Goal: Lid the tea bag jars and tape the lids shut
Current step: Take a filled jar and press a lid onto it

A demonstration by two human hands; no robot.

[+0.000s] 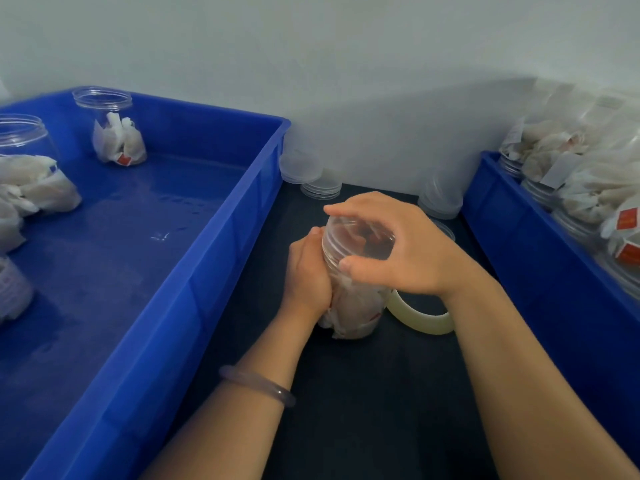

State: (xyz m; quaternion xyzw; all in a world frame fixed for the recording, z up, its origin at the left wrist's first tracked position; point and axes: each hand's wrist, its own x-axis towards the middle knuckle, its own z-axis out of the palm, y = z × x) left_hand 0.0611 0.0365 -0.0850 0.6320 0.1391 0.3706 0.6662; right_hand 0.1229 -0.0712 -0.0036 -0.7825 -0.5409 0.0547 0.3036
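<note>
Our left grip [308, 271] clasps the tea bag jar [356, 313]; our right grip [398, 247] curls round its lid [360, 237], tape roll [426, 323] just below that grip.

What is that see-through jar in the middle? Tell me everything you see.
The jar is clear plastic, standing on the dark table, stuffed with white tea bags. The left hand grips its side; the right hand curls round the clear lid on top. A tape roll lies beside it.
</note>
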